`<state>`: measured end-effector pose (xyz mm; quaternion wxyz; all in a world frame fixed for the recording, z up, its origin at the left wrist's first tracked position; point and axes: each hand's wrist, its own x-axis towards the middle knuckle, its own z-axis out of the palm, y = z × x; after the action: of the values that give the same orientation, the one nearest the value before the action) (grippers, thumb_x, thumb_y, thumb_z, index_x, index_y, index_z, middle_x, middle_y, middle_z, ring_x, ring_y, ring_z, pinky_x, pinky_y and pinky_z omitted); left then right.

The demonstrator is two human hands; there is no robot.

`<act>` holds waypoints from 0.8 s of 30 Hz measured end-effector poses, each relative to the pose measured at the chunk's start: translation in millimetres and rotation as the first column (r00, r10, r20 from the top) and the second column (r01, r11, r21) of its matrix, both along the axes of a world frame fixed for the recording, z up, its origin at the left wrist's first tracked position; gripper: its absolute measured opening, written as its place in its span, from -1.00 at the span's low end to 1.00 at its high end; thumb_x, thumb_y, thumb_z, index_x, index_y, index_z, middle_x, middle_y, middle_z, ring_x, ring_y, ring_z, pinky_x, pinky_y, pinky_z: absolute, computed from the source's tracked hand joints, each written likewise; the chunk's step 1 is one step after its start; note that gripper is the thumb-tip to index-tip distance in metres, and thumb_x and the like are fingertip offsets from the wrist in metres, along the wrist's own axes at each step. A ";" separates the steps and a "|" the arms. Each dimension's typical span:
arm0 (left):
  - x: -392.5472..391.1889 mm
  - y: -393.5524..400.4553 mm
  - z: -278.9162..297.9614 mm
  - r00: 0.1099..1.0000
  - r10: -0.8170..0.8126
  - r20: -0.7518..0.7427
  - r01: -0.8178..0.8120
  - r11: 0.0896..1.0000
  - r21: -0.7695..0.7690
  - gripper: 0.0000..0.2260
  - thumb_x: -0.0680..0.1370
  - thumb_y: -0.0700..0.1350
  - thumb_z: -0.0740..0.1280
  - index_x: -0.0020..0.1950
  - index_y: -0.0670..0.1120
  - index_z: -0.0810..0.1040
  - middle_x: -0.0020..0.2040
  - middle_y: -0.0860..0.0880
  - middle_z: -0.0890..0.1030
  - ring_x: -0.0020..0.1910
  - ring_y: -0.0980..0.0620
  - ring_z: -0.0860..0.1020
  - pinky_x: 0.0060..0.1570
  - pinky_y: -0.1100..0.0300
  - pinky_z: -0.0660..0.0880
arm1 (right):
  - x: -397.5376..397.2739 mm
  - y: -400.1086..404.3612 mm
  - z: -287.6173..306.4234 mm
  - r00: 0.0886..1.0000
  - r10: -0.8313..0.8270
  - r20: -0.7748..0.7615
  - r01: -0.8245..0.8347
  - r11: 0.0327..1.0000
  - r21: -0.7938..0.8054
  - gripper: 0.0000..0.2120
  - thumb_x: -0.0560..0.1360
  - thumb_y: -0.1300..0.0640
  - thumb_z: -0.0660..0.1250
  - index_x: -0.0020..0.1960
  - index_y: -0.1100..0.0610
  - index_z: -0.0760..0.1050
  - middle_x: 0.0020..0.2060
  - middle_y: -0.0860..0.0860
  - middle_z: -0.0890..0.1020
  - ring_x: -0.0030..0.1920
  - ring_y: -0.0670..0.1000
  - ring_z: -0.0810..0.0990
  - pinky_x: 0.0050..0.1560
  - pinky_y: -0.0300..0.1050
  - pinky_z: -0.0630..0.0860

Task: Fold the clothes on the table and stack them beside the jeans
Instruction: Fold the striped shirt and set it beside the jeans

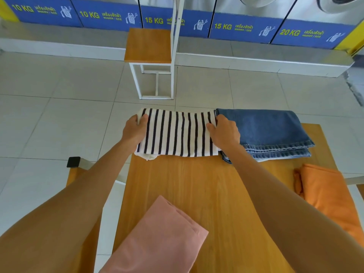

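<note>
Head view, one moment, folding station in a laundromat.

Item: striped shirt (177,133), white with dark stripes, folded to a rectangle, at the far edge of the wooden desk (197,184). Its right edge touches the jeans (266,131). Its left end overhangs the desk's left edge, with a loose white corner hanging at the near left.

Item: jeans, blue denim, folded in layers, at the far right of the desk.

Item: left hand (136,129), clasped on the shirt's left end, fingers curled over the far corner.

Item: right hand (224,133), clasped on the shirt's right end, just where it meets the denim; fingertips lie at the seam between the two.

Item: pink cloth (161,235), loosely folded, at the near edge of the desk. Judged not yet stacked.

Item: orange cloth (325,194), rumpled, at the right edge, partly off the desk.

Risks, as judgement:
- The shirt's overhanging left end may drag the fold off the desk once both hands let go; unsupported weight would cause it.
- The loose white corner may pull the fold open if the shirt is slid.
- Withdrawing the right hand may catch the denim's top layer and skew that pile.
- The orange cloth may slip to the floor if the desk is knocked.
</note>
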<state>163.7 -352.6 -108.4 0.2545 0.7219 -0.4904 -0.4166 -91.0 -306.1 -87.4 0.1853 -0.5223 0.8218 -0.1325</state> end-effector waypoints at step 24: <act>-25.1 35.9 -37.2 0.600 -0.302 0.741 0.541 0.835 -0.099 -0.50 0.66 0.15 -0.14 0.60 0.07 0.00 0.62 -0.07 -0.09 0.59 -0.11 -0.13 0.50 -0.23 0.01 | 38.0 25.6 -56.6 0.917 0.365 -0.159 -0.343 0.928 0.149 -0.26 0.64 -0.24 -0.17 0.59 0.22 -0.29 0.58 0.15 -0.25 0.57 0.09 -0.31 0.56 0.08 -0.25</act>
<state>138.5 -316.7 -145.6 0.0538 0.6350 -0.7668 -0.0773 -53.0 -280.5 -144.0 0.1600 -0.6605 0.7335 0.0007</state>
